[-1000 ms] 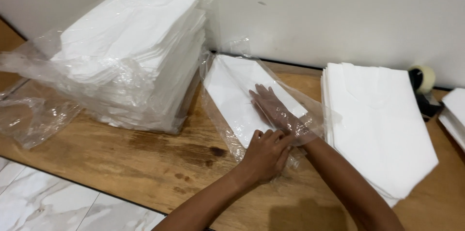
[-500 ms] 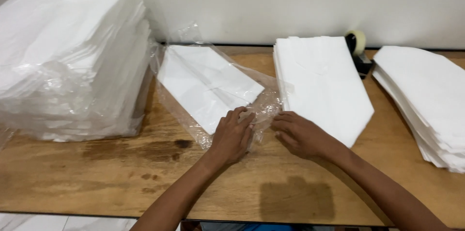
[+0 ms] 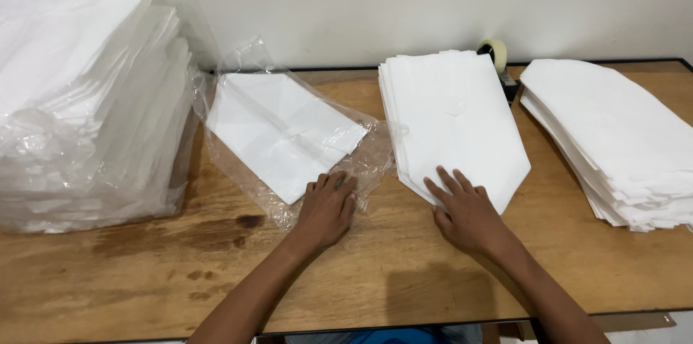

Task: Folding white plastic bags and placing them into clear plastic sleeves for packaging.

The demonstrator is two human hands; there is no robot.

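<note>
On a wooden table [image 3: 375, 272], the left hand [image 3: 326, 208] lies flat on the near edge of a clear plastic bag [image 3: 364, 160] with a folded white sheet [image 3: 278, 131] inside it. At about three o'clock from it, the right hand [image 3: 465, 212] rests palm down, fingertips touching the pointed near corner of a middle stack of white sheets [image 3: 451, 113]. A tape roll [image 3: 493, 50] sits at twelve o'clock behind that stack. Another white stack [image 3: 613, 127] lies at the right, and a tall wrapped pile [image 3: 79, 91] at nine o'clock.
</note>
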